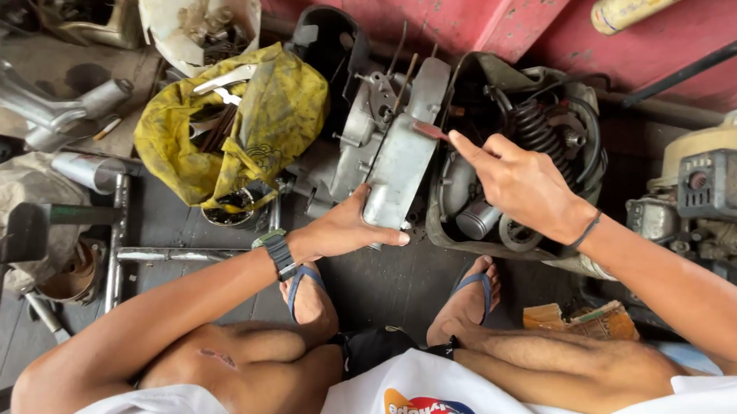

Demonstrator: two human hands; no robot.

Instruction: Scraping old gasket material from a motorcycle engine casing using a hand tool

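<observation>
The person squats on the workshop floor before a dismantled small engine [469,157]. The left hand [348,230] is clamped on the near edge of the grey metal engine cover [400,166], thumb on its face and fingers curled beneath. The right hand [518,183] is pinched together on a thin reddish tool [429,130], its tip at the cover's far right corner. The cover stands in the middle of the scene, leaning against the black engine housing [499,94], with the coil spring [540,130] just right of it. The cover appears to be a stiff casting, moderately heavy and probably oily; it is best gripped by its edges with both hands. A yellow cloth bag [275,110] of parts lies to the left, and a wristwatch [278,252] sits on the left wrist.
</observation>
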